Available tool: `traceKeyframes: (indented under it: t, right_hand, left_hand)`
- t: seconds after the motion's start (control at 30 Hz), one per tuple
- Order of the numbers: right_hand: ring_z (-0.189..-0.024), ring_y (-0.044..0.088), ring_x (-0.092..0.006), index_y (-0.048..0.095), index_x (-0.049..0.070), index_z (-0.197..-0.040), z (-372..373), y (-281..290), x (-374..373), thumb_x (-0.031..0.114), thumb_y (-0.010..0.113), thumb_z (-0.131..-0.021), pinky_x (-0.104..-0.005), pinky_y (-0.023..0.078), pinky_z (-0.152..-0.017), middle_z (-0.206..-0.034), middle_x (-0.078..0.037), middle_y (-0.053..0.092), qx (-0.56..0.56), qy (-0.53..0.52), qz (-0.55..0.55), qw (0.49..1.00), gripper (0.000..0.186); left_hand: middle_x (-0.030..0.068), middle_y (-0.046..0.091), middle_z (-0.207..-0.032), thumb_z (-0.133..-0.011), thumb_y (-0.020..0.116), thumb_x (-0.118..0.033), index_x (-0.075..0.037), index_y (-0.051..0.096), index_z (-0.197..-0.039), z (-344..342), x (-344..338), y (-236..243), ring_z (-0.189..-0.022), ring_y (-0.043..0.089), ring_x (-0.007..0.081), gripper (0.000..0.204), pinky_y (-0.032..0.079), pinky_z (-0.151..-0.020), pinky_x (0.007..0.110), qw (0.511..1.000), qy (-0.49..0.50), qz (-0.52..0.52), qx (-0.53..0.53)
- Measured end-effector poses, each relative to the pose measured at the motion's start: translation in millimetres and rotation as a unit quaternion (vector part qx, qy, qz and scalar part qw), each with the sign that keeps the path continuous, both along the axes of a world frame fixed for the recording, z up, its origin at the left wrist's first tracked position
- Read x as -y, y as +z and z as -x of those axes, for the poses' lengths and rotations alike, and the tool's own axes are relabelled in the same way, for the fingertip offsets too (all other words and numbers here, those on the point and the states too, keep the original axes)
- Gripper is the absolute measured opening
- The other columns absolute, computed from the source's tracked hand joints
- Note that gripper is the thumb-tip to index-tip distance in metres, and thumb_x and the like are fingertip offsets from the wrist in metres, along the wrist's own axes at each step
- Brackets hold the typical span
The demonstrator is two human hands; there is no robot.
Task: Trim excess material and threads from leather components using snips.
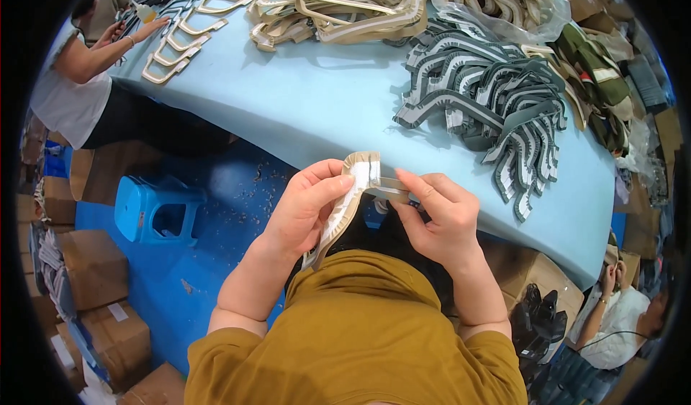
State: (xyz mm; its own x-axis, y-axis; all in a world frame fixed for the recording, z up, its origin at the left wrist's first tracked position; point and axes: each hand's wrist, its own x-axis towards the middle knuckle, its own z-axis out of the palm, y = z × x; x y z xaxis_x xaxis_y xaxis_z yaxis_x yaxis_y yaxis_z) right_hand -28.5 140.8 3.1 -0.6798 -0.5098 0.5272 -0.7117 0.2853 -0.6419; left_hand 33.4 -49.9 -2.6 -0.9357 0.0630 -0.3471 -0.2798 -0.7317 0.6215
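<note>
The person's left grip (306,207) is pinching a bent tan-and-white strip (344,216), while the right grip (443,221), drawn narrow, is holding its slimmer tan part. The strip is hovering near the front edge of the blue worktop (288,110), where dark green strips (461,102) are lying heaped.

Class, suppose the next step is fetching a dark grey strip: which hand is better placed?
Probably the right hand: the dark grey strips lie nearer it than the left hand, though both hold the beige strip.
</note>
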Motion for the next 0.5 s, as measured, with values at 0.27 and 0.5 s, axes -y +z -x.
traceKeyframes:
  t: [0.27,0.5]
  right_hand:
    - [-0.056,0.056,-0.0204,0.064,0.005,-0.097,-0.8,2.8,1.1,0.003,0.070,-0.063,-0.0290,0.045,-0.049,-0.071,-0.006,0.059,-0.091,-0.012,-0.058,0.994,0.034]
    - [-0.053,0.054,-0.0196,0.064,0.005,-0.095,-0.2,3.1,3.1,0.004,0.070,-0.064,-0.0292,0.044,-0.048,-0.069,-0.005,0.058,-0.076,0.008,-0.041,0.996,0.032]
  left_hand:
    - [0.0067,0.063,-0.087,-0.085,0.055,-0.006,0.001,0.056,-0.097,-1.1,-0.8,3.1,-0.073,0.060,0.0085,0.014,0.051,-0.066,0.022,1.000,0.003,0.018,0.005]
    - [0.0065,0.063,-0.085,-0.085,0.055,-0.006,0.001,0.057,-0.097,-1.8,0.0,2.9,-0.071,0.060,0.0079,0.015,0.051,-0.064,0.020,1.000,-0.019,0.006,0.022]
